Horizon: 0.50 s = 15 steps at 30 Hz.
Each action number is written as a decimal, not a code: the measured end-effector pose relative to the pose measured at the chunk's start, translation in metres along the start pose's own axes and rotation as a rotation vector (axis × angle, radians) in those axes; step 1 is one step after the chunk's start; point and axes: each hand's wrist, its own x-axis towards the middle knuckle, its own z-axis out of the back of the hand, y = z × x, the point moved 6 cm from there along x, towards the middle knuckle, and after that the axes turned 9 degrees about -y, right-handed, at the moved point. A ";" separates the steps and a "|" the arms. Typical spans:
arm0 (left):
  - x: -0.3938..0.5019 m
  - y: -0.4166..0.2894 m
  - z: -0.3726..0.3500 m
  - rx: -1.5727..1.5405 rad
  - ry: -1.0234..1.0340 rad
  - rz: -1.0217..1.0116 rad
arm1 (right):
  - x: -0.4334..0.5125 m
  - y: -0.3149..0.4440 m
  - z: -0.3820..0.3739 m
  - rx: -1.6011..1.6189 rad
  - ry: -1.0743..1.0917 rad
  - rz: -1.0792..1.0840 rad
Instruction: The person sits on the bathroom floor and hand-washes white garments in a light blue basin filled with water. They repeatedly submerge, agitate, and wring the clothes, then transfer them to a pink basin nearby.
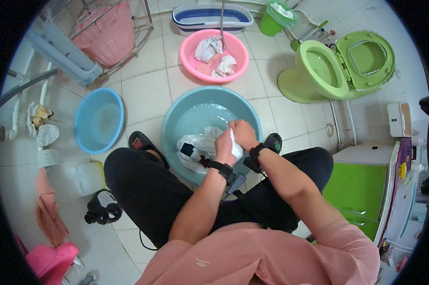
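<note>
A large blue-green plastic basin (pixel 171 107) with water in it stands on the floor between my feet. My left hand (pixel 225 146) and my right hand (pixel 243 133) are close together over its right part, both closed on a bunched part of a white wet cloth (pixel 236 146). More white fabric with dark navy and dark red patches (pixel 194 151) lies in the water to the left of my hands; whether it is one piece with the part I hold, I cannot tell. Both wrists wear black straps.
Beyond the basin stands a pink basin (pixel 186 58) holding white cloths. An oval blue tub (pixel 101 121), a black bottle (pixel 104 208) and a translucent jug (pixel 88 178) are at the left. A green toilet (pixel 307 80) and a green-fronted cabinet (pixel 357 185) stand at the right.
</note>
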 end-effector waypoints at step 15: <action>0.030 -0.006 0.019 -0.244 0.033 -0.105 | -0.007 0.021 -0.012 0.256 0.102 0.223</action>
